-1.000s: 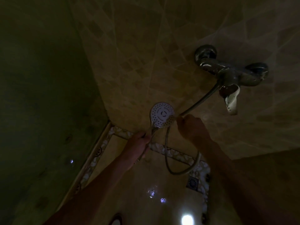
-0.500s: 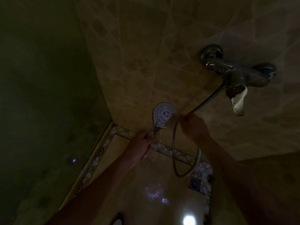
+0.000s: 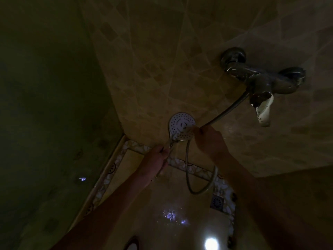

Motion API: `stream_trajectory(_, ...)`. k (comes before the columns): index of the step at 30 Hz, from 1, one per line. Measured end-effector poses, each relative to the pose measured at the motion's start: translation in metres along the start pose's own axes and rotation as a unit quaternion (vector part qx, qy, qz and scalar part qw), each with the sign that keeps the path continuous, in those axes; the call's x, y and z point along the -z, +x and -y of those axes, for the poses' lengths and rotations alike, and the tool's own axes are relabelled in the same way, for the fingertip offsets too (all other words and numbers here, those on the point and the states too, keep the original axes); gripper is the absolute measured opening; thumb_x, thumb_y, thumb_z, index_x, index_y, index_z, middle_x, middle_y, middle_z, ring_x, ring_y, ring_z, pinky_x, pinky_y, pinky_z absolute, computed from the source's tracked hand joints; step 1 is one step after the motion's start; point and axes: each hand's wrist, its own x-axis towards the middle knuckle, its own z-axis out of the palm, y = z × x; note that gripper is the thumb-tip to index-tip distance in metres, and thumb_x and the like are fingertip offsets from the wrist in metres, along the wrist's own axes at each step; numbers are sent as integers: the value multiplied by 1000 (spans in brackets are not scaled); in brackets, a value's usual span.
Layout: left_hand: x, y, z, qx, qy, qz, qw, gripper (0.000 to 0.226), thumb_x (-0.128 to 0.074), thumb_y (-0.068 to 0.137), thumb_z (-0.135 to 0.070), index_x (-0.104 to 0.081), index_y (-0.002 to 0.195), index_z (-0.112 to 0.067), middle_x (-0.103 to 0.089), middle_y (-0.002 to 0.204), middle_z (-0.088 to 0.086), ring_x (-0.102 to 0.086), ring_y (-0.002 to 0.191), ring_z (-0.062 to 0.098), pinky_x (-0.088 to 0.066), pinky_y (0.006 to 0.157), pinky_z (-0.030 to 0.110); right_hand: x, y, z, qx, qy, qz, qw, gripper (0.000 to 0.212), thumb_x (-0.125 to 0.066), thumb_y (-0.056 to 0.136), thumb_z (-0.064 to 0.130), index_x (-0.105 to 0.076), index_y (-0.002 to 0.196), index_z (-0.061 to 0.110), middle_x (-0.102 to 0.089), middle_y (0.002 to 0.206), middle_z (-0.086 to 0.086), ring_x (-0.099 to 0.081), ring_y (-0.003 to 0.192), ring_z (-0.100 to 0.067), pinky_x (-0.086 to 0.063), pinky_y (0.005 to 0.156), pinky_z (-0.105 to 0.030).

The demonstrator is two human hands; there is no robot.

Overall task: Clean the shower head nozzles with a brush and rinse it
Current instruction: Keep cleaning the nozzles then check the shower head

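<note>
The round white shower head [image 3: 177,122] faces me in the middle of the dim head view, its nozzle dots visible. My left hand [image 3: 156,160] is closed around its handle just below the head. My right hand [image 3: 207,139] is at the head's right edge, fingers closed on a small pale brush [image 3: 188,130] whose tip lies across the lower right of the nozzle face. The brush is mostly hidden by the fingers.
A metal hose [image 3: 200,191] loops down from the handle and rises to the dark wall mixer [image 3: 261,82], whose white lever [image 3: 264,112] hangs down. The tiled wall [image 3: 162,60] is behind, with a floor drain [image 3: 216,202] and wet floor glints below.
My right hand has moved left from the head's rim, bringing the brush tip back onto the nozzle face. My left hand keeps its hold on the handle.
</note>
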Motion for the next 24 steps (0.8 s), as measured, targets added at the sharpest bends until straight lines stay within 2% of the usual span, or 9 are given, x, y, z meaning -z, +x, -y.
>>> stream_trajectory(3, 1, 1, 1, 2, 0, -2, 1000, 28, -47, 98, -33, -54, 77, -16, -48, 45, 1, -38, 35, 13, -28, 36, 20, 0, -5, -16, -30, 9, 6, 999, 41, -39, 98, 46, -52, 80, 11, -65, 95, -18, -62, 90, -32, -40, 72, -28)
stream_trajectory(6, 1, 1, 2, -7, -2, -3, 1000, 28, -47, 98, -31, -54, 76, -15, -48, 45, 2, -37, 34, 13, -27, 36, 21, -9, -15, -17, -14, -10, 39, 999, 46, -40, 97, 51, -42, 64, 19, -60, 77, -10, -60, 76, -24, -39, 68, -27)
stream_trajectory(8, -1, 1, 3, -9, -10, 2, 1000, 28, -47, 98, -31, -56, 79, -13, -48, 46, 2, -37, 34, 13, -27, 36, 21, -14, -20, -10, 31, -24, 45, 998, 52, -38, 98, 51, -42, 57, 20, -52, 56, -1, -52, 54, -13, -35, 54, -26)
stream_trajectory(10, -3, 2, 4, -10, -17, 6, 1000, 29, -48, 98, -32, -59, 80, -12, -48, 46, 2, -38, 34, 13, -28, 36, 21, -14, -19, -1, 61, -28, 36, 997, 55, -35, 99, 50, -43, 55, 19, -46, 52, -1, -46, 48, -10, -29, 46, -27)
stream_trajectory(13, -6, 3, 6, -19, -17, 11, 1000, 34, -48, 98, -31, -59, 70, -16, -49, 47, 3, -39, 34, 12, -28, 37, 22, -5, -10, 3, 85, -7, 6, 996, 54, -34, 99, 50, -38, 56, 17, -43, 53, -4, -49, 52, -19, -29, 47, -29)
stream_trajectory(18, -9, 2, 7, -24, -22, 17, 999, 42, -48, 98, -33, -58, 58, -25, -48, 46, 1, -39, 34, 11, -27, 37, 20, 1, -4, -20, 17, 44, -1, 999, 50, -40, 97, 52, -39, 61, 17, -48, 60, -4, -54, 64, -23, -32, 55, -29)
stream_trajectory(20, -10, 4, 7, -20, -26, 15, 999, 35, -47, 98, -31, -59, 67, -20, -48, 46, 2, -39, 36, 12, -27, 37, 21, -5, -8, -28, -6, 35, 20, 999, 48, -38, 96, 55, -42, 64, 19, -52, 65, -3, -58, 72, -26, -33, 59, -28)
stream_trajectory(22, -11, 7, 7, -21, -26, 11, 999, 29, -47, 98, -28, -56, 76, -12, -45, 49, 4, -37, 36, 13, -26, 37, 22, -13, -14, -31, 13, 7, 42, 999, 44, -36, 98, 52, -51, 70, 22, -58, 74, -6, -62, 83, -30, -35, 64, -28)
stream_trajectory(24, -12, 8, 7, -22, -20, 13, 999, 28, -46, 99, -27, -53, 77, -11, -43, 50, 5, -37, 35, 12, -26, 36, 23, -19, -17, -26, 42, -1, 50, 998, 46, -34, 100, 48, -53, 68, 20, -58, 70, -5, -63, 83, -31, -34, 60, -27)
